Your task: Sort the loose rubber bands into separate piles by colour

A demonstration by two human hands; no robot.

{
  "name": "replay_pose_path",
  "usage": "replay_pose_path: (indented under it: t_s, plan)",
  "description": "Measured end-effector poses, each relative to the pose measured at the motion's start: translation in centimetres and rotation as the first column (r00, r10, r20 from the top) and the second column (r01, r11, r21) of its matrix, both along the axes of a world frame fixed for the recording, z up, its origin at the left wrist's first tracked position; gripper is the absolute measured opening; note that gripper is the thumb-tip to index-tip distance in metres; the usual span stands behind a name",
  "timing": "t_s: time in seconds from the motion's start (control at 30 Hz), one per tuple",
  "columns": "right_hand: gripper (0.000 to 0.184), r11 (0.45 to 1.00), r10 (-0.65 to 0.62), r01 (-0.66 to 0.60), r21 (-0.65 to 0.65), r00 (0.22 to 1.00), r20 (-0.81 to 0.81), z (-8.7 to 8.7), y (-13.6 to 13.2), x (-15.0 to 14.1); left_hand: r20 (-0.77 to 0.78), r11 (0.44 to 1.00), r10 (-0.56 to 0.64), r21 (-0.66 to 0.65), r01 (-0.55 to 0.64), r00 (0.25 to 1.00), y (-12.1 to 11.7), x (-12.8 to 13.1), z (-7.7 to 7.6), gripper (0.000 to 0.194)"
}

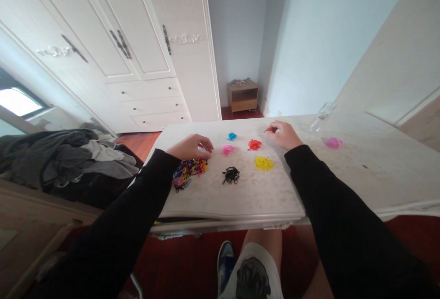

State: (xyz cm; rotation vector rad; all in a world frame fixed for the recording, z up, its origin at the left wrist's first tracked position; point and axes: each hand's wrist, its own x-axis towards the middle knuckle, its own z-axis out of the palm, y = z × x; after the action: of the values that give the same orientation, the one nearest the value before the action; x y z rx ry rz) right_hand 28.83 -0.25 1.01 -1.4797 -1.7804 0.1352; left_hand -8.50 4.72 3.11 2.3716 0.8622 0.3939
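Just above a mixed pile of small multicoloured rubber bands (190, 170) is my left hand (193, 146). Its fingers are curved, with a gap between thumb and forefinger. My right hand (283, 135) hovers to the right of a red pile of bands (255, 144), its fingertips drawn together; anything between them is too small to make out. Between the hands lie a blue pile (231, 136) and a pink pile (228, 149). Closer to me are a black pile (231, 175) and a yellow pile (264, 163).
On the white table (261, 198), a clear plastic bottle or jar (322, 116) lies at the back right, with a pink-purple bundle (333, 142) nearby. Dark and grey clothes (85, 161) are heaped at the left. A white wardrobe (137, 51) and a small wooden cabinet (243, 97) stand behind.
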Motion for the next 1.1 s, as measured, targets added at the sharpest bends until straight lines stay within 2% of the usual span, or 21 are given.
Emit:
replay_pose_path:
  t_s: [0.13, 0.2, 0.37, 0.5, 0.73, 1.1]
  plan:
    - [0.012, 1.0, 0.004, -0.004, -0.008, 1.0, 0.009, -0.1, 0.0, 0.0, -0.037, 1.0, -0.005, 0.02, 0.006, 0.999, 0.1, 0.2, -0.3, 0.02]
    - [0.011, 1.0, 0.003, -0.003, -0.006, 1.0, 0.009, -0.2, 0.1, 0.0, 0.0, 0.999, 0.012, 0.034, -0.012, 1.0, 0.2, 0.0, -0.1, 0.02]
    - [0.011, 1.0, -0.014, 0.014, -0.016, 1.0, 0.001, -0.2, 0.1, 0.0, 0.158, 0.986, 0.164, 0.001, -0.166, 0.974, 0.4, -0.8, 0.9, 0.019]
    - [0.012, 1.0, 0.002, -0.002, -0.028, 1.0, 0.014, -0.2, 0.2, 0.0, 0.072, 0.977, 0.212, -0.032, -0.211, 0.975, 0.8, -1.8, 1.4, 0.022]
    - [0.012, 0.999, 0.007, -0.006, -0.036, 0.999, 0.032, 0.0, 0.0, -0.1, -0.043, 0.959, 0.276, -0.058, -0.278, 0.96, 2.0, -4.0, 1.3, 0.026]
    - [0.011, 0.999, 0.014, -0.011, -0.052, 0.998, 0.056, 0.0, -0.1, -0.2, -0.179, 0.97, 0.21, -0.087, -0.228, 0.961, 1.1, -3.5, 1.6, 0.036]
